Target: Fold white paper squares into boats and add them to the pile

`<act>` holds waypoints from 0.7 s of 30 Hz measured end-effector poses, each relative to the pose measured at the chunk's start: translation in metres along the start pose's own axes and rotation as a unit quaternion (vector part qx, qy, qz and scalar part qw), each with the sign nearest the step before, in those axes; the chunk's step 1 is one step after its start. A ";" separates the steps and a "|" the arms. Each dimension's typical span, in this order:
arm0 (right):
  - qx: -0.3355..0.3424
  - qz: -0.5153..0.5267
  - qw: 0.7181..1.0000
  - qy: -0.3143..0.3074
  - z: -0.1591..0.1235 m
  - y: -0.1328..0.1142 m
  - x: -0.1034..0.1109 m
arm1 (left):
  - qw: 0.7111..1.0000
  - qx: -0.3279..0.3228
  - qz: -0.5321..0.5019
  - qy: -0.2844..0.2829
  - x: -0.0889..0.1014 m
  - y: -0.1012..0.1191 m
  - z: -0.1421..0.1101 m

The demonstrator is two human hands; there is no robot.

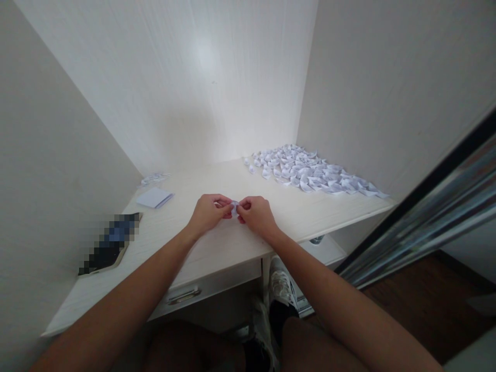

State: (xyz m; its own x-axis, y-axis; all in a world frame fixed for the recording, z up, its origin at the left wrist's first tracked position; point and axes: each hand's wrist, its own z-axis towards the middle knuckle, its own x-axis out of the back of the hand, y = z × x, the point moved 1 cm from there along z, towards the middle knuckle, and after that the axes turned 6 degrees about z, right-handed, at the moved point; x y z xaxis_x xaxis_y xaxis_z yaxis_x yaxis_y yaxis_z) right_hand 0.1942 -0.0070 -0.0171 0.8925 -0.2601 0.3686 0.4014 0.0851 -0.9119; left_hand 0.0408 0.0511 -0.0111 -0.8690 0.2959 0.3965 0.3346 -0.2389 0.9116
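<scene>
Between my two hands is a small piece of white paper (234,207), held just above the middle of the desk. My left hand (211,211) pinches its left side with thumb and fingers. From the other side my right hand (256,213) pinches it too, so the fingertips of both hands almost meet. Fingers cover much of the paper, and its exact shape is too small to make out. A pile of folded or curled white paper pieces (306,170) lies beyond my right hand, toward the back right corner.
Left of my hands a stack of white paper sheets (154,197) lies on the white desk (228,253). Behind it are some paper strips (155,178). A dark, pixelated device (112,245) rests near the left wall. Below the front edge is a drawer handle (183,296).
</scene>
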 end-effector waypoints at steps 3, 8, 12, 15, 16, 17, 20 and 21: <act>0.016 -0.051 0.998 0.024 -0.002 -0.004 -0.001 | 0.997 -0.021 0.075 0.023 -0.003 0.001 -0.001; 0.019 -0.095 0.994 0.058 -0.004 -0.008 -0.002 | 0.977 -0.030 0.210 0.015 -0.007 0.007 -0.003; 0.022 -0.096 0.993 0.063 -0.004 -0.006 0.000 | 0.921 -0.124 0.368 -0.023 -0.005 0.008 0.000; 0.027 -0.108 0.992 0.054 -0.004 -0.007 0.001 | 0.906 -0.145 0.397 -0.038 -0.004 0.005 0.003; 0.028 -0.118 0.991 0.051 -0.005 -0.008 0.001 | 0.904 -0.144 0.400 -0.041 -0.005 0.004 0.003; 0.030 -0.132 0.990 0.048 -0.005 -0.008 0.001 | 0.902 -0.143 0.405 -0.044 -0.005 0.003 0.002; 0.044 -0.185 0.981 0.046 -0.006 -0.012 0.000 | 0.895 -0.139 0.420 -0.047 -0.007 0.001 0.000; 0.049 -0.200 0.978 0.046 -0.006 -0.013 0.000 | 0.894 -0.137 0.423 -0.047 -0.008 0.000 -0.001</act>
State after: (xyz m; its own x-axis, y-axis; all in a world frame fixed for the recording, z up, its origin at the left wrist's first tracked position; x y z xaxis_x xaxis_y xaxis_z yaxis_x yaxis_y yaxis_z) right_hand 0.1879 -0.0135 -0.0066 0.6404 -0.3759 0.6697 0.7355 0.0489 -0.6758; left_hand 0.0474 0.0474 -0.0140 -0.3076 -0.0254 0.9512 0.7455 -0.6276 0.2243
